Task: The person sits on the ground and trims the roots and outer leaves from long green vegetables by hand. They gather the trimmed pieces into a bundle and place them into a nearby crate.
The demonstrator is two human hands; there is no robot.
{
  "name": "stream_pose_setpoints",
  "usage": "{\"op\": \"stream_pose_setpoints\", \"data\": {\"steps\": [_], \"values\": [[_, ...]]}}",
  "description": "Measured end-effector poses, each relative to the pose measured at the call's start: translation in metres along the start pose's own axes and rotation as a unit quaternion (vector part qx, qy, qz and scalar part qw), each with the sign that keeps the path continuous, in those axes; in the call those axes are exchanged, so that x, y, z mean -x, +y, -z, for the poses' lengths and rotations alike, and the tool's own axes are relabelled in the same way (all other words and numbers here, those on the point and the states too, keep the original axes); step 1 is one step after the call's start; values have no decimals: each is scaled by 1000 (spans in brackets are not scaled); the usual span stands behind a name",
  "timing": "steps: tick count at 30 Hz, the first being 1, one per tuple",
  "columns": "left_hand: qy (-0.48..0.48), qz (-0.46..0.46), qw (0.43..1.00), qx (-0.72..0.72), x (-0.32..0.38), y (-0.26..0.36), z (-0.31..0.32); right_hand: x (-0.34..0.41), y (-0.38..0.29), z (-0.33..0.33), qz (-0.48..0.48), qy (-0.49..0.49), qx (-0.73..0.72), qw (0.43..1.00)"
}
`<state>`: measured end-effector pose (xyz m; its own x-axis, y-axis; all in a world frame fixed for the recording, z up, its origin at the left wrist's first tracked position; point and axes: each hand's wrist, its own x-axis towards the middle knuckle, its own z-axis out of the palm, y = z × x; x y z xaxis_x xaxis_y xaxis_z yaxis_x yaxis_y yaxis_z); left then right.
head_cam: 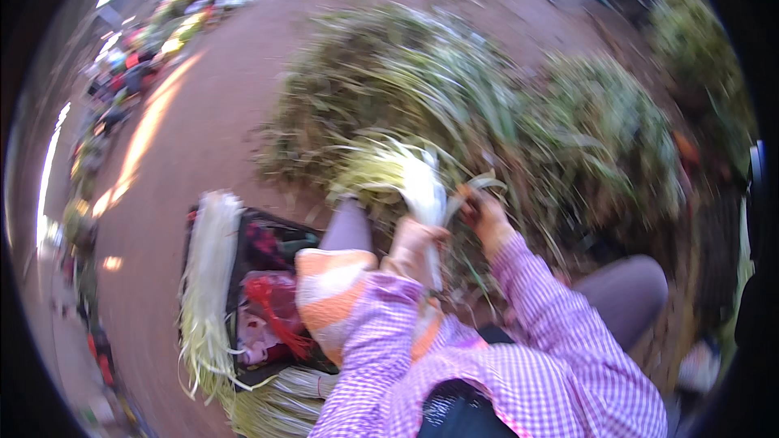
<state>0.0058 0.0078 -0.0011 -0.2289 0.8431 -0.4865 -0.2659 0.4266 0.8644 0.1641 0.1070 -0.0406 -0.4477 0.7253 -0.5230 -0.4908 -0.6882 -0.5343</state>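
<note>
My left hand (415, 246) is closed around a bundle of blanched leafy stalks (423, 188), possibly chives. Their white stems pass through my fist, and the yellow-green leaf ends fan out to the upper left. Beside it, my right hand (485, 214) has its fingers bent around a loose pale leaf (487, 182); motion blur hides the exact grip. Just beyond both hands lies a large heap of long green leafy stalks (389, 73). An orange-and-white striped cloth (335, 292) covers my left thigh.
At my left, a dark crate (277, 222) holds red plastic bags (277, 310). A bundle of pale stalks (213, 267) lies across its left edge, with more stalks (274, 401) below. Brown ground (182, 164) stretches beyond. More greenery (694, 42) is piled at the far right.
</note>
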Motion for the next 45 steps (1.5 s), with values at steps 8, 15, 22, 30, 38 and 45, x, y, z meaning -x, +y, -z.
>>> {"op": "stream_pose_setpoints", "data": {"steps": [8, 15, 22, 30, 38, 45], "values": [[41, 85, 961, -260, 3, -3, 3, -6, -56, 70, 83, 75, -74, 991], [44, 106, 955, -272, 6, 2, -1, -1, -70, 86, 98, 78, -72, 990], [38, 76, 957, -277, 19, 19, 3, -2, -87, 81, 108, 117, -3, 987], [25, 91, 964, -247, 28, 27, 15, -1, -161, 120, 157, 321, 389, 849], [-81, 45, 992, 90, 16, 32, 9, 52, -68, 11, -9, -177, 333, 926], [44, -24, 988, 149, 7, 44, 37, 50, 58, 89, -83, -199, 786, 580]]}}
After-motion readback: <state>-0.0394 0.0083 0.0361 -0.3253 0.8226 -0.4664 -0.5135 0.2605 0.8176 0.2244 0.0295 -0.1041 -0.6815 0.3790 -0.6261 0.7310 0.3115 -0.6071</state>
